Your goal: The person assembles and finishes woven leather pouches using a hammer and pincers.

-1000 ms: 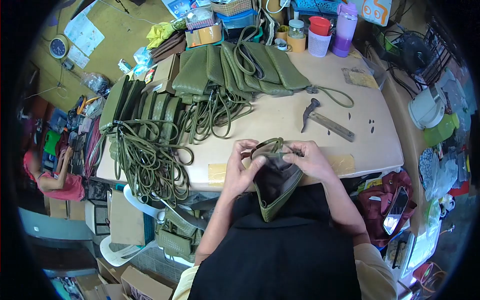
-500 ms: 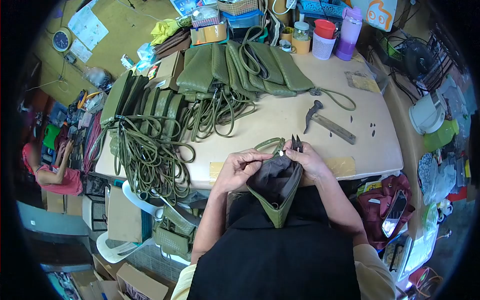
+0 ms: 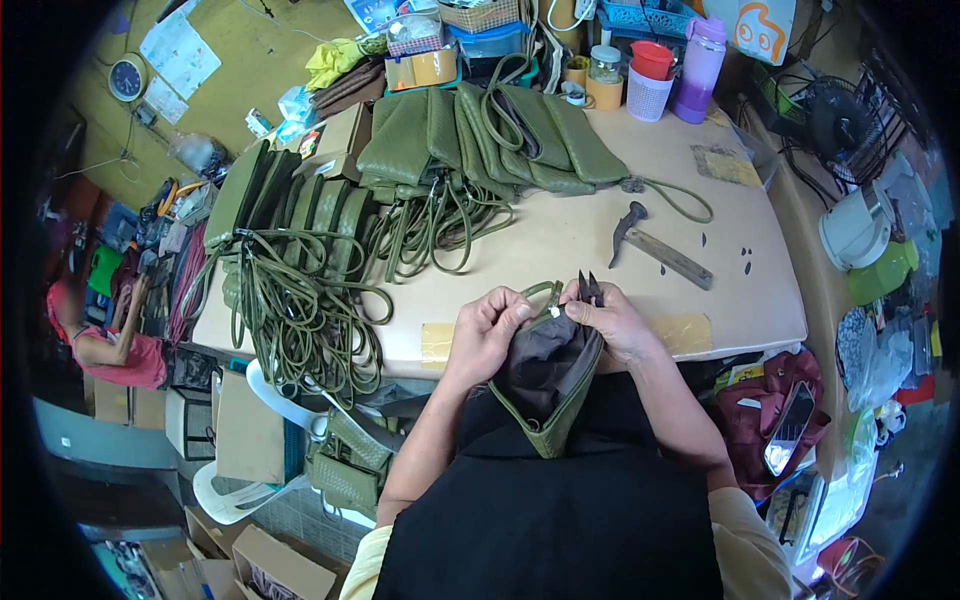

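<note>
Between my two hands hangs a green pouch (image 3: 546, 440), its mouth spread and its dark lining showing. My left hand (image 3: 487, 335) pinches the pouch's upper left edge between thumb and fingers. On the other side, my right hand (image 3: 612, 322) grips the opposite edge, the thumb near a small white spot on the rim. Dark pointed pliers or snips (image 3: 591, 288) also sit in the right hand, tips up; their handles are hidden in the palm. A green strap loop (image 3: 541, 290) rises behind the rim between the hands.
Beyond the hands, a hammer (image 3: 668, 257) lies on the padded table (image 3: 560, 235). Green pouches (image 3: 410, 145) are piled at the back, with tangled straps (image 3: 300, 320) at left. A purple bottle (image 3: 699, 75) stands behind. At far left is another person (image 3: 115, 350).
My left hand has shifted slightly left and its fingers have curled in along the rim. The pouch mouth is spread a little differently. My right hand has barely moved.
</note>
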A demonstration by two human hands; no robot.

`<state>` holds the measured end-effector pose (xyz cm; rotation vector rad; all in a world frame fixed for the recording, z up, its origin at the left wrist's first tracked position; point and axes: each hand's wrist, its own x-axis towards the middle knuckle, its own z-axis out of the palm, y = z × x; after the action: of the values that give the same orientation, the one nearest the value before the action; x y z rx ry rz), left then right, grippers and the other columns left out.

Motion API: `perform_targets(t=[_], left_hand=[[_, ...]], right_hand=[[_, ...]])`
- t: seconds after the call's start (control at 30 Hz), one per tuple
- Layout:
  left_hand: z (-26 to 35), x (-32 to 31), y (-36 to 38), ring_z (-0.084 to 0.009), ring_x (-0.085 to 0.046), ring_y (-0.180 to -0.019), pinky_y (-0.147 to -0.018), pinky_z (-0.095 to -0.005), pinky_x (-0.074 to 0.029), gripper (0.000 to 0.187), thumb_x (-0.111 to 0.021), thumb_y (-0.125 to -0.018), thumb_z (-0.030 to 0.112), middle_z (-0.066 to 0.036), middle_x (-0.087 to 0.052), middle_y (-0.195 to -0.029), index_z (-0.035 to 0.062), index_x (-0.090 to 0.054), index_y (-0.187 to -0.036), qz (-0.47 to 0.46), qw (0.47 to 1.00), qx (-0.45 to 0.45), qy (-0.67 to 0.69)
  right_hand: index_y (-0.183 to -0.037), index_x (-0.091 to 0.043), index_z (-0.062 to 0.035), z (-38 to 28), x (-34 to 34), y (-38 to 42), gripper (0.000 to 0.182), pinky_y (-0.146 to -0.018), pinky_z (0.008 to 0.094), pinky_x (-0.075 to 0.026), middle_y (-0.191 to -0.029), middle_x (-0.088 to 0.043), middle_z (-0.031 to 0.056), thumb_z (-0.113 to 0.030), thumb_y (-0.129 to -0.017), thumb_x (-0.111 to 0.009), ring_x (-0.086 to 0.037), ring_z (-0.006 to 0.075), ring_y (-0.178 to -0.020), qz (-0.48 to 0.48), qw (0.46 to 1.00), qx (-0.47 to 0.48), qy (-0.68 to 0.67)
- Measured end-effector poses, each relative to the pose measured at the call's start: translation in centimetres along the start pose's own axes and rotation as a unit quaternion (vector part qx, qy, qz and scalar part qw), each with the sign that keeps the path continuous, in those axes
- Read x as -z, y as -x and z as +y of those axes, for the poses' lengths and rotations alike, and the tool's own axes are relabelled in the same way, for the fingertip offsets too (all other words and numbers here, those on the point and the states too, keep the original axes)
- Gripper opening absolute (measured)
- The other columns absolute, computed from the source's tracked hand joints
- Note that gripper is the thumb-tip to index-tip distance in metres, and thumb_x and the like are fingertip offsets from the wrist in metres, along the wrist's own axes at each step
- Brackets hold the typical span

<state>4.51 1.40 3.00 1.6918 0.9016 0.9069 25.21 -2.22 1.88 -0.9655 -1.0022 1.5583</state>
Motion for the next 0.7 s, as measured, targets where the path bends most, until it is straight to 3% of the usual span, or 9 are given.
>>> perform_targets(t=[0.07,0.1,0.13,0.2,0.23,0.33,0.4,0.5,0.7], left_hand=[[-1.7,0.2,0.0,-0.0101,-0.058,-0.072,-0.068,-0.0214,-0.046,0.024,-0.053,-0.098,0.022,-0.003,-0.064,-0.081,-0.0005,-0.062,-0.095,0.009,0.970,0.080,0.230],[-1.7,0.7,0.1,-0.0131,-0.058,-0.088,-0.080,-0.0240,-0.045,0.033,-0.050,-0.099,0.031,-0.005,-0.063,-0.092,0.0005,-0.062,-0.104,-0.004,0.964,0.082,0.253],[-1.5,0.6,0.1,-0.0131,-0.058,-0.088,-0.080,-0.0240,-0.045,0.033,-0.050,-0.099,0.031,-0.005,-0.063,-0.092,0.0005,-0.062,-0.104,-0.004,0.964,0.081,0.252],[-0.6,0.3,0.1,-0.0169,-0.052,-0.103,-0.091,-0.0304,-0.041,0.039,-0.054,-0.096,0.036,-0.009,-0.061,-0.102,0.0012,-0.062,-0.112,0.097,0.981,-0.120,0.115],[-1.0,1.1,0.2,-0.0223,-0.046,-0.115,-0.098,-0.0368,-0.037,0.037,-0.063,-0.089,0.034,-0.013,-0.060,-0.108,0.0052,-0.067,-0.112,0.141,0.979,-0.146,0.033],[1.9,3.1,1.1,-0.0271,-0.048,-0.117,-0.098,-0.0391,-0.037,0.029,-0.073,-0.080,0.028,-0.013,-0.060,-0.107,0.0083,-0.072,-0.101,0.095,0.966,-0.168,-0.173],[3.9,2.6,1.5,-0.0280,-0.057,-0.109,-0.092,-0.0383,-0.044,0.023,-0.079,-0.073,0.017,-0.012,-0.063,-0.103,0.0066,-0.074,-0.093,0.046,0.978,-0.124,-0.162],[4.3,1.5,1.5,-0.0184,-0.068,-0.076,-0.068,-0.0283,-0.053,0.021,-0.079,-0.070,0.002,-0.009,-0.070,-0.085,0.0023,-0.074,-0.091,0.038,0.975,-0.089,-0.199],[3.1,0.8,1.4,-0.0169,-0.066,-0.077,-0.070,-0.0278,-0.052,0.006,-0.073,-0.079,0.002,-0.009,-0.069,-0.084,-0.0011,-0.070,-0.083,0.066,0.979,-0.098,-0.165]], right_hand=[[-0.087,-0.061,-0.0065,0.3,0.1,-0.1,0.022,-0.079,0.0245,-0.040,-0.081,-0.056,-0.0036,-0.024,-0.085,-0.073,-0.049,0.0082,-0.080,0.015,1.000,-0.006,-0.001],[-0.087,-0.061,-0.0065,0.4,0.1,-0.1,0.022,-0.079,0.0245,-0.040,-0.081,-0.056,-0.0036,-0.024,-0.085,-0.073,-0.049,0.0082,-0.080,0.014,1.000,-0.006,-0.001],[-0.088,-0.061,-0.0065,0.5,0.0,-0.2,0.021,-0.080,0.0243,-0.039,-0.083,-0.056,-0.0036,-0.024,-0.085,-0.073,-0.049,0.0080,-0.081,0.023,1.000,-0.005,-0.007],[-0.088,-0.061,-0.0066,0.4,0.0,-0.2,0.021,-0.080,0.0241,-0.039,-0.084,-0.056,-0.0037,-0.024,-0.085,-0.073,-0.048,0.0079,-0.081,0.031,0.999,-0.005,-0.011],[-0.089,-0.060,-0.0065,0.2,-0.1,0.0,0.021,-0.080,0.0240,-0.039,-0.085,-0.056,-0.0036,-0.024,-0.086,-0.072,-0.048,0.0078,-0.082,0.035,0.999,-0.015,-0.020],[-0.090,-0.060,-0.0065,0.5,0.2,-0.2,0.021,-0.080,0.0240,-0.039,-0.086,-0.057,-0.0034,-0.024,-0.086,-0.072,-0.048,0.0077,-0.082,0.041,0.999,-0.026,-0.023],[-0.090,-0.060,-0.0066,0.6,0.2,-0.2,0.021,-0.080,0.0240,-0.039,-0.086,-0.057,-0.0033,-0.024,-0.086,-0.072,-0.049,0.0076,-0.082,0.042,0.999,-0.028,-0.019],[-0.090,-0.061,-0.0071,0.4,0.1,-0.3,0.020,-0.080,0.0239,-0.039,-0.087,-0.057,-0.0033,-0.024,-0.086,-0.072,-0.049,0.0074,-0.083,0.044,0.999,-0.017,-0.021],[-0.089,-0.060,-0.0076,1.4,0.4,-0.4,0.019,-0.081,0.0233,-0.039,-0.087,-0.057,-0.0036,-0.021,-0.085,-0.073,-0.049,0.0077,-0.082,0.027,0.995,-0.041,-0.082]])
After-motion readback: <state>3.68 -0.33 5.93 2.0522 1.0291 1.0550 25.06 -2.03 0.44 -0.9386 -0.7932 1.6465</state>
